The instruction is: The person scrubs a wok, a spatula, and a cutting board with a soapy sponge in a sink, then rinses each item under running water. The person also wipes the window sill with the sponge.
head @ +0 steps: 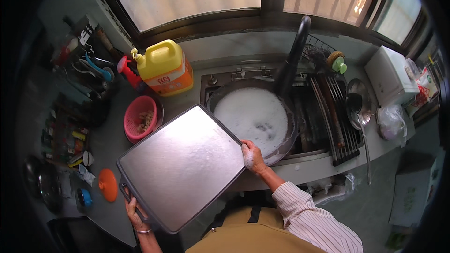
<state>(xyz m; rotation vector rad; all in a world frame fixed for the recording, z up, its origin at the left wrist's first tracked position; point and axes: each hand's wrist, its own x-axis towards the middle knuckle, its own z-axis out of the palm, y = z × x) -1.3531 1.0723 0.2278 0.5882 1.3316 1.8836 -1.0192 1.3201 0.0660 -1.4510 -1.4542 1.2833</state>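
A rectangular cutting board (186, 168) with a metal face and dark rim is held tilted in front of me. My left hand (135, 211) grips it through the handle slot at its lower left corner. My right hand (254, 156), with suds on its back, holds the board's right edge. Just beyond the board, a large dark wok (291, 126) full of foamy water sits in the sink under a black faucet (293, 52). The board hides part of the counter and the wok's near left side.
On the left stand a yellow detergent jug (165, 66), a red spray bottle (130, 72), a pink colander (130, 117) with food pieces and an orange lid (108, 185). A roll-up rack (334, 119), a steel ladle (365, 147), a pot lid (355, 89) and a white container (392, 77) are on the right.
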